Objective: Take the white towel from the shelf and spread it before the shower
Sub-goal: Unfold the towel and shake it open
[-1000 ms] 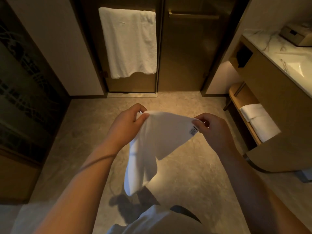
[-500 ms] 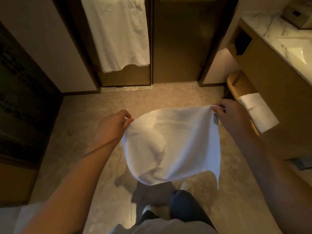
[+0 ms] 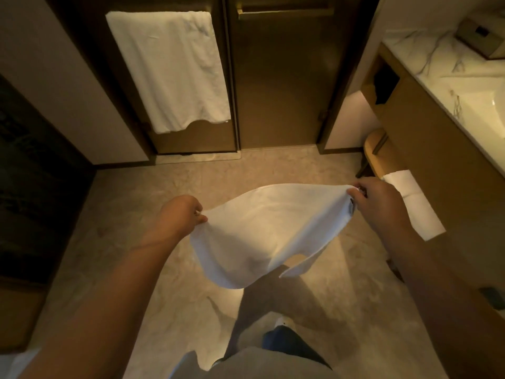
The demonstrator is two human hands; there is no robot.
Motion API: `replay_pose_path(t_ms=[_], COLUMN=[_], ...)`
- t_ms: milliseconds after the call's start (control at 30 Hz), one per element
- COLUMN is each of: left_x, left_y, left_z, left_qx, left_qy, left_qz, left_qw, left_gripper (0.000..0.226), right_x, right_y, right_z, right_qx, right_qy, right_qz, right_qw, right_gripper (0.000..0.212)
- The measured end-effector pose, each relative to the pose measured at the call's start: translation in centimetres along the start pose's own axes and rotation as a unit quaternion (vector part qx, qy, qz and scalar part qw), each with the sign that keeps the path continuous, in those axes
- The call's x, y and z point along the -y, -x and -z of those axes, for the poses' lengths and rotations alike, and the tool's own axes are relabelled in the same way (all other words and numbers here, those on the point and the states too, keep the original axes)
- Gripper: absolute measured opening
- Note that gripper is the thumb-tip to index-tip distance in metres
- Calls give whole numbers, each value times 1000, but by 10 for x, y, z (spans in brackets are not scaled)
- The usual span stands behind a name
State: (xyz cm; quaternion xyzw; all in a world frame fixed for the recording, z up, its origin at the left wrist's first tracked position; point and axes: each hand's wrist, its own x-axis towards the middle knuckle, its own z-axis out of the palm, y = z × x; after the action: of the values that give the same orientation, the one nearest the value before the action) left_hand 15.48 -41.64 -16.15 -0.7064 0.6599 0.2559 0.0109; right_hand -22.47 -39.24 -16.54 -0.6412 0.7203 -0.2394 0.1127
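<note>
A small white towel (image 3: pixel 262 231) hangs spread in the air above the tiled floor, stretched between both hands. My left hand (image 3: pixel 179 217) pinches its left top corner. My right hand (image 3: pixel 374 199) pinches the right top corner, where a small label shows. The lower edge billows and one corner curls up. The shower's dark glass doors (image 3: pixel 276 83) stand straight ahead, beyond a pale threshold strip (image 3: pixel 196 158). The low wooden shelf (image 3: pixel 375 149) under the vanity is at the right, with folded white towels (image 3: pixel 410 198) on it.
A large white towel (image 3: pixel 169 69) hangs on the left shower door's bar. The marble vanity top with sink (image 3: pixel 464 77) and a tissue box (image 3: pixel 483 36) fills the upper right. A dark patterned panel (image 3: pixel 32 173) runs along the left. My legs and shoe (image 3: pixel 281 324) are below the towel.
The hands drew apart and the bunched towel opened out flat between them. It now billows upward at the bottom, and the view tilted slightly up toward the shower doors.
</note>
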Motion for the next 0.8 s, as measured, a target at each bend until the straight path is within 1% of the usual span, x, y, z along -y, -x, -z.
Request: replay_pose_path(t_ms=[67,167,233,300,433,533,800], left_x=[-13,-30,-43,-59,-83,-97,-123], left_y=[-10,-21,-30,-39,-61,-81,-152], left_z=[3,2,-3,-9,-17,-18,-15], left_qx=[-18,-70,-99,-111,-141,-152,-145], left_qy=[-40,-56,-36,-6,2,17,-12], left_qz=[8,13,3,-6,-42,-53,-58], left_qw=[999,996,994,994,989,987,988], left_gripper=[28,20,16,13,12,12,13], right_x=[-16,-35,-43,-47,-57,-68,-92], right_y=[-20,-47,-59,-69,-88,-102,-155], right_z=[6,11,11,9,5,4,-8], right_qx=[2,12,13,22,42,42,50], right_qy=[-1,-7,-11,-14,-25,-31,-30], right_qz=[7,5,9,7,1,-4,-17], right_qw=[1000,1000,1000,1000,999,999,998], right_gripper=[19,19,18,17,17,16,16])
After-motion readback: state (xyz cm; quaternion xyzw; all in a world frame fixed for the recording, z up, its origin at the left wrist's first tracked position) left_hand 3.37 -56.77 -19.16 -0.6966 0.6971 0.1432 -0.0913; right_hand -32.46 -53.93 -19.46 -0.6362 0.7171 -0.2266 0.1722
